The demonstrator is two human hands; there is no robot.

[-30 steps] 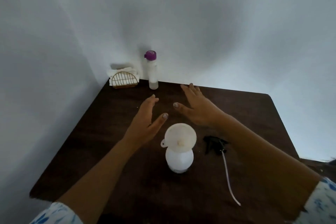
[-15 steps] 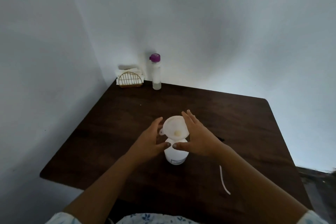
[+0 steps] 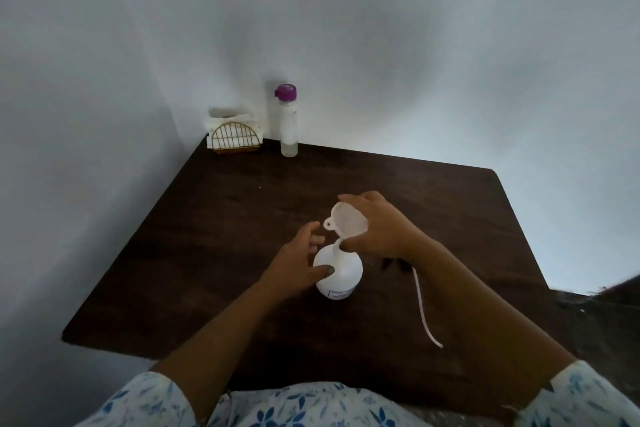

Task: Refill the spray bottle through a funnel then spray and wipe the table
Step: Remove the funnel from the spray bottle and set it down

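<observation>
Your right hand is clamped on the funnel, thumb under the cone and fingers curled over its far rim. Half a second ago the funnel sat upright in the neck of the spray bottle, with both your hands flanking it. Now it is tipped, its mouth turned to the left and its tab pointing toward your left hand. Its stem reaches down to the bottle's neck; you cannot tell from here whether the tip has come out, because your thumb covers the spot.

Your left hand grips the bottle, the thumb pressed on its near shoulder and the fingers curled round the far left side. Before, that hand only lay beside the bottle with its fingers nearly straight. A second ago both hands were spread flat beyond the bottle, holding nothing.

The white bottle stands upright on the dark surface, about midway between the left and right edges and nearer the near edge than the far one.

The black spray head lies just to the bottle's right, mostly hidden under your right forearm. Its white tube trails toward the near edge.

In the far left corner a wire napkin holder stands beside a clear bottle with a purple cap, both where they were before.
</observation>
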